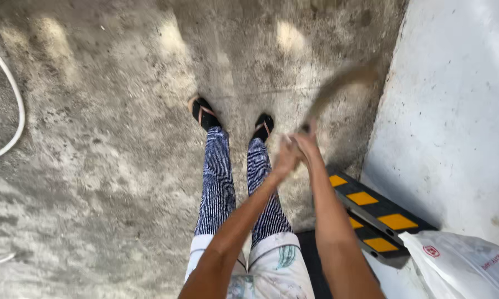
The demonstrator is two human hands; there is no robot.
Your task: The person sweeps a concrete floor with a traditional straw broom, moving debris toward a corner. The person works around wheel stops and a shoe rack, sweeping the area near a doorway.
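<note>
My left hand [285, 156] and my right hand [307, 141] are close together in front of me, above the concrete floor [111, 166]. Both grip the near end of a long, thin, grey-brown thing [338, 86] that stretches up and right toward the wall. It is blurred by motion, so I cannot tell what it is. Below my hands I see my own legs in striped blue trousers [219, 182] and my feet in black socks and sandals [205, 113].
A white wall [454, 99] runs down the right side. At its foot lie black blocks with yellow stripes [371, 207], and a white plastic bag [471, 266] sits at the bottom right. A white hose [14, 105] curves along the left edge.
</note>
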